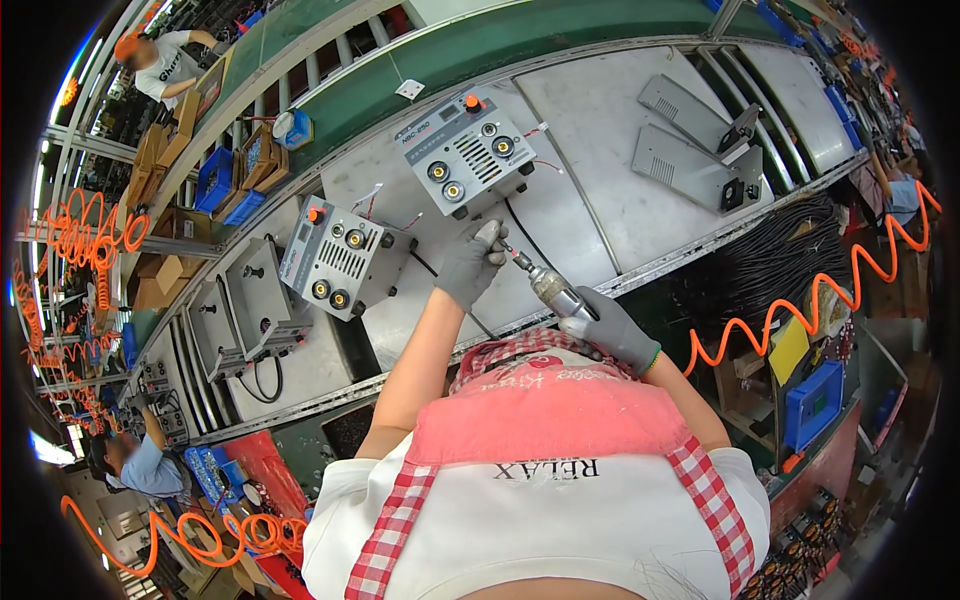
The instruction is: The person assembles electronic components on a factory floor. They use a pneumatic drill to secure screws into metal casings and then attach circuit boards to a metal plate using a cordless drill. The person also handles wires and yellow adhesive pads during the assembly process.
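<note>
My right hand point(618, 332), in a grey glove, is wrapped round a pneumatic screwdriver point(550, 287) whose bit points up and left. Close to the bit's tip is my left hand point(468, 268), also gloved, with its fingers pinched together; whatever they hold is too small to make out. Just beyond my hands a grey welding machine point(472, 155) with brass sockets and an orange knob stands on the metal work surface point(560, 215). A second welding machine point(338, 262) of the same kind sits to the left of my left hand.
Open grey metal housings point(265, 295) lie at the left, and bent grey panels point(690, 165) at the far right. Black cables point(765, 260) are bundled on the right, near a coiled orange air hose point(790, 315). Two people point(165, 65) work farther off on the left.
</note>
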The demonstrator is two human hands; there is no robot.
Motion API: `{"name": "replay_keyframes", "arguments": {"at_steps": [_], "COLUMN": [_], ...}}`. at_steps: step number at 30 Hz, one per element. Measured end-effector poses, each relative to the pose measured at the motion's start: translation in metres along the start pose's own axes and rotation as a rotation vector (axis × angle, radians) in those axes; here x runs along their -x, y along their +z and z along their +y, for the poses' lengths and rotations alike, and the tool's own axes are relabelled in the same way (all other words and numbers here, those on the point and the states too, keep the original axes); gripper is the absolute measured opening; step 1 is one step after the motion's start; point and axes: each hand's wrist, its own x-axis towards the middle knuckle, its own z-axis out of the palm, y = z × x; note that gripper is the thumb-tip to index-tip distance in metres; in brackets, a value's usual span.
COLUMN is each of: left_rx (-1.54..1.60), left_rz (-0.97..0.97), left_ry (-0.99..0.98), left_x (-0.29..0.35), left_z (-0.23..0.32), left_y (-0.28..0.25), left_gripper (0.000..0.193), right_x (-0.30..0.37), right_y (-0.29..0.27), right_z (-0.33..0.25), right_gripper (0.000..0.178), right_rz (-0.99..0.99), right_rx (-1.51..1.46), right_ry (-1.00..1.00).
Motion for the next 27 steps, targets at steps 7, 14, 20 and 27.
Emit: {"name": "replay_keyframes", "arguments": {"at_steps": [7, 14, 20, 27], "left_rx": [-0.094, -0.277, -0.340, -0.186], "left_rz": [-0.003, 0.036, -0.082, -0.211], "left_ry": [0.017, -0.004, -0.027, -0.028], "left_x": [-0.001, 0.000, 0.003, -0.003], "left_z": [-0.004, 0.006, 0.018, 0.017], "left_y": [0.003, 0.013, 0.018, 0.022], "left_gripper": [0.020, 0.021, 0.021, 0.023], "right_x": [0.004, 0.008, 0.006, 0.003], "right_y": [-0.011, -0.016, -0.025, -0.031], "right_z": [-0.001, -0.006, -0.003, -0.001], "right_gripper": [0.053, 0.051, 0.051, 0.051], "right_rz": [-0.030, -0.032, -0.050, -0.047], "right_rx": [-0.055, -0.099, -0.111, -0.183], "right_ry": [-0.009, -0.048, -0.050, -0.086]}}
